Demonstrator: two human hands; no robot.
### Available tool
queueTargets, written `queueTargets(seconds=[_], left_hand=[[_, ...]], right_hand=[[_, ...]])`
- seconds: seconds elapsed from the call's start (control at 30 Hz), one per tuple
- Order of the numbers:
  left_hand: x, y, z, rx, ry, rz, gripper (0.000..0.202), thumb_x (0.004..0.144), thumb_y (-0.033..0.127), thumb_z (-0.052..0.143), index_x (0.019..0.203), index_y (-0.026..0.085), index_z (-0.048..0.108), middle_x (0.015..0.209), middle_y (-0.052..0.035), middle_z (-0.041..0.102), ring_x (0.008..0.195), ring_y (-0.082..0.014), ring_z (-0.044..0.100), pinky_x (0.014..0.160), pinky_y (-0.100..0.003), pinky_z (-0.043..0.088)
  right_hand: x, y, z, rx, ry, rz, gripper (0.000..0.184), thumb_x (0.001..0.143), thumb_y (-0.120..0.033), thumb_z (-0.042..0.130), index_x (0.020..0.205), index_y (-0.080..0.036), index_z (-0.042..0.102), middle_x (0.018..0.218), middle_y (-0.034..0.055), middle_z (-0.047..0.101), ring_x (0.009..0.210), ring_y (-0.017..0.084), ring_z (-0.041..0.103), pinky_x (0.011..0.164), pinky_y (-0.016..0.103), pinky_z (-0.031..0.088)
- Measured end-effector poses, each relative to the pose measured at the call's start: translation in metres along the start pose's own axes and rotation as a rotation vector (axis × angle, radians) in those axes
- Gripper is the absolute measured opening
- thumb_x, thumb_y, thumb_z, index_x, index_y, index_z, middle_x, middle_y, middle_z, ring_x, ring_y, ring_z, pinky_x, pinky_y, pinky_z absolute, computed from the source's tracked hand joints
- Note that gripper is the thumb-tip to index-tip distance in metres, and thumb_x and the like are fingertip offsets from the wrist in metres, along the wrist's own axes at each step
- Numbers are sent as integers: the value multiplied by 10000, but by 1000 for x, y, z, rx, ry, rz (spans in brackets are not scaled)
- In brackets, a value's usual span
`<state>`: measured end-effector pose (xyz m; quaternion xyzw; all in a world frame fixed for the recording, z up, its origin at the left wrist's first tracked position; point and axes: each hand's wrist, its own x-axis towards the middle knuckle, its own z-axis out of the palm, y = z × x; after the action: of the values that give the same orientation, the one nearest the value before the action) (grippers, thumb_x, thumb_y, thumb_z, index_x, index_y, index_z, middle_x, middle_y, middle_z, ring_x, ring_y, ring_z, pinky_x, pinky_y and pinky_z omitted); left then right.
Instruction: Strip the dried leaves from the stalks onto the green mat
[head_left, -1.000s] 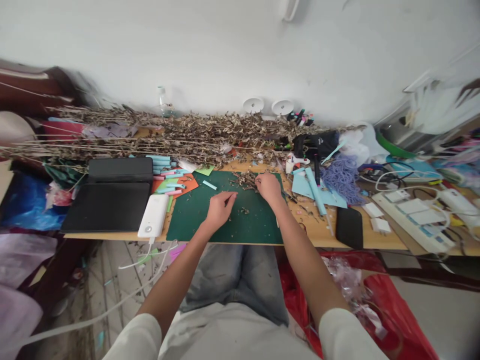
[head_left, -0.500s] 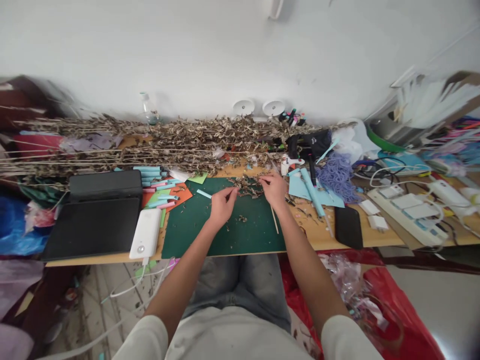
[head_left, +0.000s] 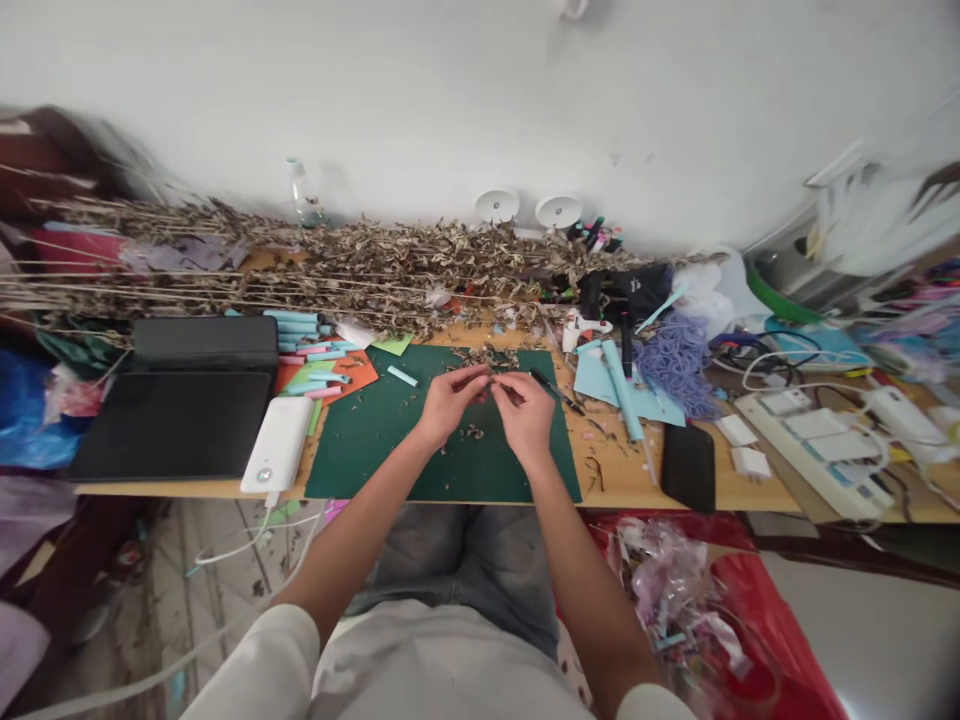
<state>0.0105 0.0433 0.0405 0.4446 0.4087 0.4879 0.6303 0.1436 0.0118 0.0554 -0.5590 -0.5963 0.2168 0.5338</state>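
My left hand (head_left: 450, 405) and my right hand (head_left: 528, 415) meet fingertip to fingertip above the green cutting mat (head_left: 360, 440). Both are closed in a pinch, and whatever lies between the fingertips is too small and hidden to make out. Just beyond the fingers is a small heap of dried leaves (head_left: 487, 356) on the mat. Some leaf crumbs (head_left: 472, 432) lie between my wrists. A short light-blue paper tube (head_left: 403, 376) rests left of my left hand. To the right of my right hand lies a black pen (head_left: 556, 390).
Dried leafy stalks (head_left: 360, 265) stretch along the back. At left are a black tablet case (head_left: 172, 425), a white power bank (head_left: 277, 445) and rolled paper tubes (head_left: 292, 328). Purple yarn (head_left: 675, 365), a glue gun (head_left: 585, 330), a phone (head_left: 688, 467) and a power strip (head_left: 817, 450) occupy the right.
My hands were apart at the leaf heap; they have come together nearer me. The thin stick seen by my right wrist no longer shows. The view has shifted slightly.
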Motion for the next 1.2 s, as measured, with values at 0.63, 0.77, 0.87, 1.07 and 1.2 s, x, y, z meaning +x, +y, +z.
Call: queueTargets(seconds=[0.63, 0.77, 0.87, 1.07, 1.2], left_hand=[[-47, -24, -27, 288, 96, 156, 192, 723, 318, 724, 865, 195, 764, 977, -75, 735, 964, -216, 660, 918, -363, 496], [-57, -24, -25, 191, 108, 64, 242, 696, 315, 752, 898, 183, 762, 970, -76, 742, 947, -223, 672, 919, -377, 504], [-57, -24, -21, 151, 142, 27, 265, 661, 312, 778, 880, 164, 761, 882, -71, 749, 792, -192, 680, 806, -342, 542], [-48, -29, -16, 124, 124, 34, 319, 662, 342, 770, 902, 135, 729, 774, -49, 723, 657, -140, 646, 687, -293, 551], [-48, -30, -17, 149, 81, 37, 306, 679, 357, 759, 888, 137, 723, 764, -50, 713, 682, -149, 653, 708, -307, 554]], right_hand=[[-49, 19, 28, 377, -37, 374, 177, 713, -318, 663, 811, -186, 728, 828, 63, 723, 791, 210, 677, 753, 355, 565], [-58, 13, 34, 419, 50, 446, 205, 663, -321, 707, 799, -168, 715, 779, 59, 727, 753, 214, 679, 748, 365, 562], [-62, 10, 33, 463, 97, 457, 198, 666, -315, 711, 799, -169, 727, 793, 60, 731, 772, 215, 682, 776, 371, 559], [-63, 19, 27, 490, 61, 412, 207, 688, -314, 702, 835, -172, 735, 879, 66, 728, 831, 210, 683, 806, 361, 561], [-61, 21, 28, 422, 117, 443, 241, 688, -342, 702, 850, -164, 705, 783, 55, 722, 733, 201, 683, 732, 346, 575]])
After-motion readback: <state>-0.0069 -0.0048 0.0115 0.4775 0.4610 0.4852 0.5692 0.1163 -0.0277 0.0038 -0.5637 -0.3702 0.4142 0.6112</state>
